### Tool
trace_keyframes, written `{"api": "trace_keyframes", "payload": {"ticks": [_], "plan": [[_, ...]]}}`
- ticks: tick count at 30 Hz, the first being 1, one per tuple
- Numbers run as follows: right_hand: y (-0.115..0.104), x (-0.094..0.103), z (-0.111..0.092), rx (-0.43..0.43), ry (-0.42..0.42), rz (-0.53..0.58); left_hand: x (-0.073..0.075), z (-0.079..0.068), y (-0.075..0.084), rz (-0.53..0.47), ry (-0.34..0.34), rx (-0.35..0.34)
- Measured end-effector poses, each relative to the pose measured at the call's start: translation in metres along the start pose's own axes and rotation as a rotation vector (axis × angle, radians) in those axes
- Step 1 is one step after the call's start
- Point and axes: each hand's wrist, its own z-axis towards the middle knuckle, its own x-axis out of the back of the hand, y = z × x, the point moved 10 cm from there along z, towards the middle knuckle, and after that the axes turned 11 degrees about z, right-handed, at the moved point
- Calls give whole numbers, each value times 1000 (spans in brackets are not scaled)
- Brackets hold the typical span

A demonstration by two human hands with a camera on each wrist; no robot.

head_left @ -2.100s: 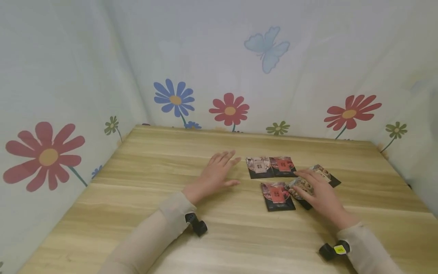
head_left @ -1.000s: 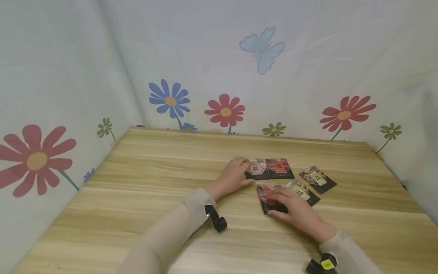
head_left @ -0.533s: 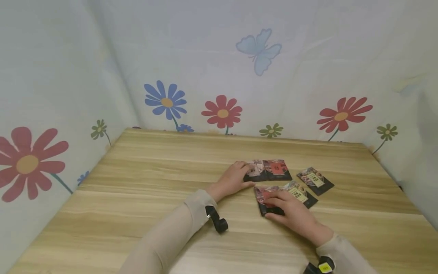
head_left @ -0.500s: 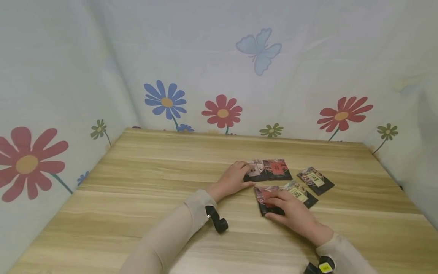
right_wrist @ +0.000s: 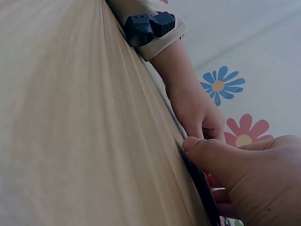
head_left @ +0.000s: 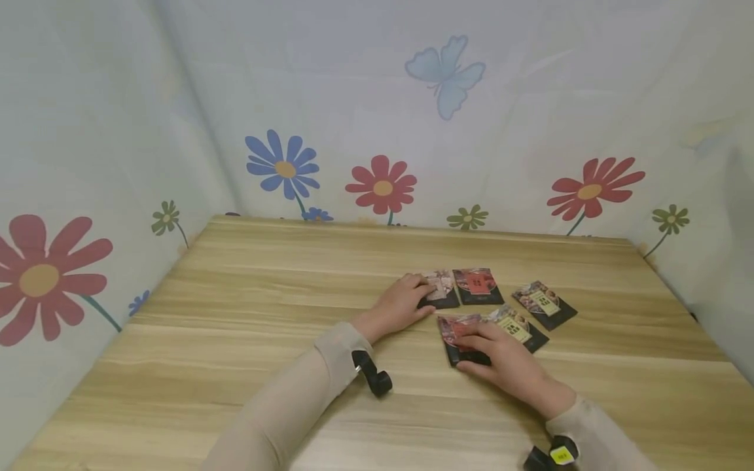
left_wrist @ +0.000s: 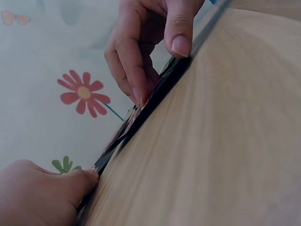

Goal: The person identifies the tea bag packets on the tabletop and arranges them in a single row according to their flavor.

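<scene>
Five flat black sachets with food pictures lie on the wooden table. My left hand [head_left: 397, 304] grips the left edge of the pale-labelled sachet [head_left: 443, 288], thumb at its near corner. Just right of that one lies a red-labelled sachet [head_left: 478, 286]. My right hand [head_left: 506, 356] holds the nearer red-labelled sachet [head_left: 459, 330], fingers over its top and thumb at its near edge. In the left wrist view, the right hand's fingertips touch the sachet's face. Partly behind the right hand is a yellow-labelled sachet [head_left: 518, 327]; another yellow-labelled sachet [head_left: 544, 305] lies tilted farther right.
The wooden table [head_left: 265, 275] runs back to a pale curtain [head_left: 330, 78] printed with flowers and a butterfly. Black wrist cameras [head_left: 374, 376] sit on both cuffs, close above the tabletop.
The right hand came left from the yellow-labelled sachets onto the near red-labelled one. The left hand moved right to the pale-labelled sachet. A narrow gap has opened between the two back sachets.
</scene>
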Motion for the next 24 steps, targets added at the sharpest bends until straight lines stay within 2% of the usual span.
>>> {"api": "trace_keyframes", "payload": {"ticks": [20,24], "plan": [[6,-4,0,-44,-35,26,3,-7,5,37,-17,-62],[6,-2,-1,-52,-39,25,0,-9,5,41,-42,-58]]}}
